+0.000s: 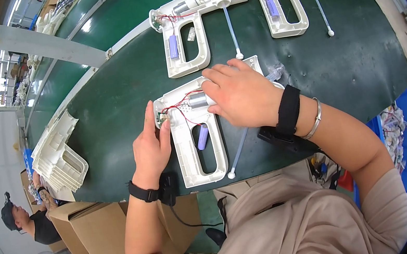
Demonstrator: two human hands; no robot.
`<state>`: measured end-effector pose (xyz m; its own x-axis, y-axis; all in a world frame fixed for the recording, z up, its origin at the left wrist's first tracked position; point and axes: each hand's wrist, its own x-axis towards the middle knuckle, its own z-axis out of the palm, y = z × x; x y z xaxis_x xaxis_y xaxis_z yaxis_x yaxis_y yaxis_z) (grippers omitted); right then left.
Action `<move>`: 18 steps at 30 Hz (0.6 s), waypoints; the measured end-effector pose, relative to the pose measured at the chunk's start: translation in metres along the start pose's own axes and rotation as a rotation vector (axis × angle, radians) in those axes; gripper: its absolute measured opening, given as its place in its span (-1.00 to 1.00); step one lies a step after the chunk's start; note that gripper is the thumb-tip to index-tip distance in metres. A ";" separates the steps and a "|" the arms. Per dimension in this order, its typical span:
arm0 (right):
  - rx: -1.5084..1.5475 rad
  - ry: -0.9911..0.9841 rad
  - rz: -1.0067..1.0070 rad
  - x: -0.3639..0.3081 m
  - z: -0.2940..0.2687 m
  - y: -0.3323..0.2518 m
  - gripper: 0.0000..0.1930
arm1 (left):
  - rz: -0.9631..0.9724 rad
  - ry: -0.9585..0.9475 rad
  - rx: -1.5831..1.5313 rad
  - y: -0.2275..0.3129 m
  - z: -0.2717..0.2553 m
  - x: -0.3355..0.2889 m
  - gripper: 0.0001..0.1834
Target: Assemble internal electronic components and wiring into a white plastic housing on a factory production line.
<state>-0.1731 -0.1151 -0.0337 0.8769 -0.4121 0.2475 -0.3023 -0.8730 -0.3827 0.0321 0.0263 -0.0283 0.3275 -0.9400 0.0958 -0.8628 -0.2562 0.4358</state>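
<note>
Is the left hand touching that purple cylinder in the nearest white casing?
Apart: the head view shows part of the white casing between the left hand and the purple cylinder.

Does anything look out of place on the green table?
Yes: the purple cylinder in the nearest white housing lies aslant at the handle opening, whereas the purple ones in the left far housing and right far housing lie straight beside theirs.

The housing (185, 153) looks like smooth plastic.

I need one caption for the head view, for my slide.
Left hand and right hand at a white housing, two similar housings beyond on the green table.
</note>
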 end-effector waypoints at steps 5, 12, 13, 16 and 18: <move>0.000 0.022 -0.031 -0.001 0.003 0.005 -0.64 | 0.172 0.134 0.206 0.042 -0.023 -0.015 -0.59; -0.082 0.174 -0.094 -0.001 0.012 0.005 -0.65 | 0.300 -0.022 0.369 0.069 0.013 -0.019 -0.80; -0.080 0.173 -0.094 -0.002 0.011 0.005 -0.65 | 0.291 -0.017 0.375 0.065 0.017 -0.019 -0.81; -0.053 0.114 -0.051 -0.003 0.010 0.006 -0.63 | 0.101 0.050 -0.094 0.054 0.020 -0.021 -0.83; -0.030 0.129 -0.069 -0.003 0.010 0.007 -0.64 | -0.025 -0.019 -0.305 0.045 0.011 -0.025 -0.80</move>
<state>-0.1741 -0.1172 -0.0455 0.8413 -0.3791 0.3853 -0.2554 -0.9070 -0.3348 -0.0191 0.0354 -0.0206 0.3378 -0.9389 0.0662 -0.6983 -0.2028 0.6865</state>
